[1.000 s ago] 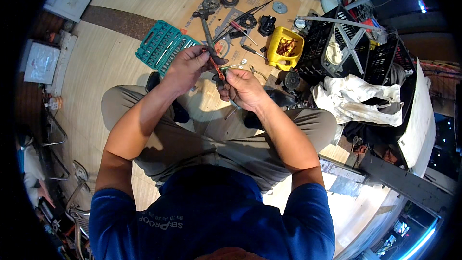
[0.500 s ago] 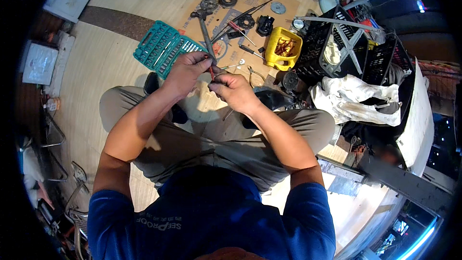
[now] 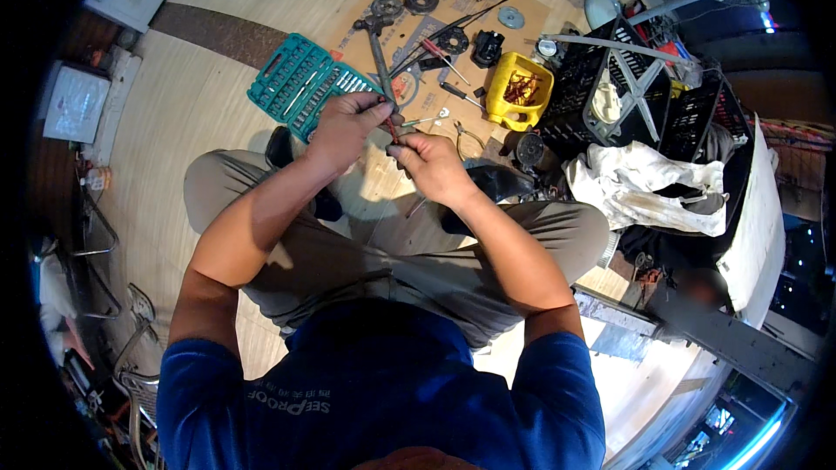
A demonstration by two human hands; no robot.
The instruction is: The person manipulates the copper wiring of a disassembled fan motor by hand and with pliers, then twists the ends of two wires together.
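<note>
Your fingers cover most of the thin red strand [image 3: 391,129], so its full length and both ends are hard to make out. The lower end of the hammer-like tool's [image 3: 377,57] handle runs in behind your fingers; you cannot tell from here whether they touch it. The near corner of the teal socket case [image 3: 292,91] is hidden by your left hand [image 3: 347,129], and the dark rim cuts off the clutter at both sides.

Your 2 hands are nearly closed, just apart, above the floor [image 3: 161,183] between your knees. Your left thumb and fingers pinch the strand's upper part; your right hand [image 3: 435,167] pinches its lower part, knuckles curled.

The cardboard sheet [image 3: 531,13] lies beyond your hands. Right of them come the pliers [image 3: 471,141], the cut-open yellow jug [image 3: 499,96], then 2 black crates [image 3: 566,78] and a white cloth [image 3: 627,178]. To your left, pale floor stretches past the case.
</note>
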